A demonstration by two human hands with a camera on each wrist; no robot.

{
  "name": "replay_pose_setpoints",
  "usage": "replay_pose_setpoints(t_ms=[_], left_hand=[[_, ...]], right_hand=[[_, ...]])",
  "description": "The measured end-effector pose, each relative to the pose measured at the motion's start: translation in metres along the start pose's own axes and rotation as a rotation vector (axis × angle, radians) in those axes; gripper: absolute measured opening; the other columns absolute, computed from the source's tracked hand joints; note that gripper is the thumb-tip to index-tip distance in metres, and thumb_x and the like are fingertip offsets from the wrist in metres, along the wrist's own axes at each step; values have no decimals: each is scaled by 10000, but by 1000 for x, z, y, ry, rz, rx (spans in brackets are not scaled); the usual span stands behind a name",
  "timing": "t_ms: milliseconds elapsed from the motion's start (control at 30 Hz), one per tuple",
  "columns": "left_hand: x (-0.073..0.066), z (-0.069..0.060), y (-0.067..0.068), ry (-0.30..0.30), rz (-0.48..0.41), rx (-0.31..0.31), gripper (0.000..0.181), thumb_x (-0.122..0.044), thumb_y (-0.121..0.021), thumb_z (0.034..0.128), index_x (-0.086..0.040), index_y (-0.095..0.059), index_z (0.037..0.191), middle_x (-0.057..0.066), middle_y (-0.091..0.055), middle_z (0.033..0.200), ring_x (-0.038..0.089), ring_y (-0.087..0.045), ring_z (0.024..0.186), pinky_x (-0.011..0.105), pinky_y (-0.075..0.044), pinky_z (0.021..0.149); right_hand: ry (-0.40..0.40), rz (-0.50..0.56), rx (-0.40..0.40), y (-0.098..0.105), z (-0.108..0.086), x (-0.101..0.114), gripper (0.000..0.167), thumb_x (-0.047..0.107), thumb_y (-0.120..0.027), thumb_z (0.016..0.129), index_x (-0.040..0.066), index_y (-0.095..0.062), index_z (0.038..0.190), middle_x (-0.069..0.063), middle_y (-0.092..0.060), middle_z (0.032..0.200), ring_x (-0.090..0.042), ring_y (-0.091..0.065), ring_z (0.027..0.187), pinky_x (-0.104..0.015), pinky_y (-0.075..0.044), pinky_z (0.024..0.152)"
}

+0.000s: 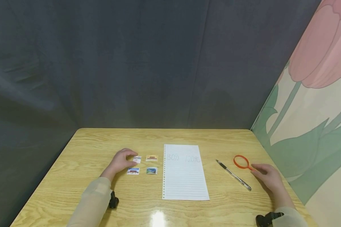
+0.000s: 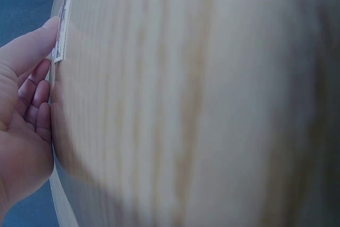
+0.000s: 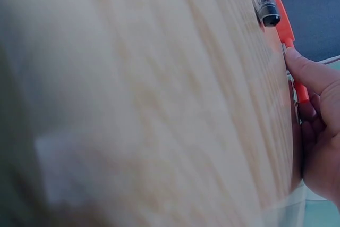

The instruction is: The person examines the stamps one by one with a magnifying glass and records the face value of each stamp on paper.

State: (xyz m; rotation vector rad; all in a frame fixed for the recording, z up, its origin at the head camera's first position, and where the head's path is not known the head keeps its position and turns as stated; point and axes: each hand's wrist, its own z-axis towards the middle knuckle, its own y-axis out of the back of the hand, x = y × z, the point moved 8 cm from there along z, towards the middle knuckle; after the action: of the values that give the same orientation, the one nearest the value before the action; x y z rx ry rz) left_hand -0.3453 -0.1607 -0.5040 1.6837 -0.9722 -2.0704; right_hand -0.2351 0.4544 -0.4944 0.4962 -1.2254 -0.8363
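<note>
Fingers [image 1: 259, 166] of the right hand [image 1: 269, 177] pinch the magnifier's handle [image 1: 251, 168].

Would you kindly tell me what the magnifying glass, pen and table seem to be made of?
Magnifying glass: its red-orange frame looks like smooth plastic, given the even, bright colour.
Pen: probably clear, shiny plastic, since the barrel is see-through; its dark grip may be rubber.
Table: glossy wood or wood-look laminate; grain shows and light glares off it.
</note>
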Motion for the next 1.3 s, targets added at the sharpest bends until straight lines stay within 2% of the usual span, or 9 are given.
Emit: replay_pose_setpoints(t_ms=[333,433,533,667,767,867,1000,1167,1300], left_hand=[[1,0,0,1,1,-8,369,-121,-827,813,-62,-717,1161,122,-600,1223,369,-516,1199,543,-399,1062],[1,0,0,2,-5,-6,368,-125,-826,815,-61,-716,1161,126,-595,1231,371,-512,1204,543,-396,1064],[2,-1,0,9,-14,-4,373,-127,-828,813,-59,-715,1162,128,-594,1236,374,-508,1210,545,-393,1067],[2,-3,2,17,-23,-6,375,-130,-832,808,-59,-717,1158,129,-595,1236,378,-508,1211,550,-392,1067],[1,-5,4,16,-29,-8,370,-127,-831,808,-54,-717,1153,134,-595,1233,384,-508,1209,556,-392,1065],[1,-6,5,14,-31,-8,368,-125,-829,810,-49,-717,1152,138,-595,1230,388,-508,1207,562,-392,1062],[1,-5,5,20,-27,-7,370,-129,-829,811,-53,-717,1155,141,-593,1239,386,-508,1209,559,-392,1063],[0,-2,3,26,-17,-7,374,-138,-830,812,-63,-717,1161,131,-596,1242,376,-509,1212,549,-389,1070],[1,-1,1,32,-17,-5,375,-131,-828,814,-64,-716,1166,127,-597,1242,373,-508,1214,548,-385,1075]], right_hand=[[-126,-43,2,-2,2,-9,259,247,-749,901,2,-754,987,-145,-717,971,103,-512,795,-181,-451,691],[-144,-66,-2,-3,1,-9,252,244,-736,912,3,-755,982,-166,-716,978,-1,-564,817,-203,-454,686],[-159,-76,1,-5,1,-8,255,245,-727,919,0,-753,984,-193,-708,1005,-169,-615,867,-260,-474,717],[-191,-45,31,-9,1,-8,308,273,-707,935,-27,-738,999,-232,-684,1048,-372,-609,967,-450,-494,821],[-226,-20,43,-11,1,-7,358,294,-690,947,-53,-718,1028,-260,-664,1084,-428,-577,1029,-530,-467,862],[-261,-1,41,-10,3,-2,411,327,-678,952,-65,-700,1073,-270,-643,1130,-405,-564,1051,-465,-465,850],[-277,37,26,-8,7,15,433,339,-681,947,-52,-687,1133,-252,-624,1165,-272,-583,955,-303,-495,723],[-157,41,-38,-6,16,52,299,236,-709,937,-22,-725,1087,-200,-645,1101,17,-526,831,-155,-482,646],[-61,56,-64,-15,22,82,197,161,-735,912,-2,-748,1023,-159,-657,1033,37,-513,808,-138,-470,667]])
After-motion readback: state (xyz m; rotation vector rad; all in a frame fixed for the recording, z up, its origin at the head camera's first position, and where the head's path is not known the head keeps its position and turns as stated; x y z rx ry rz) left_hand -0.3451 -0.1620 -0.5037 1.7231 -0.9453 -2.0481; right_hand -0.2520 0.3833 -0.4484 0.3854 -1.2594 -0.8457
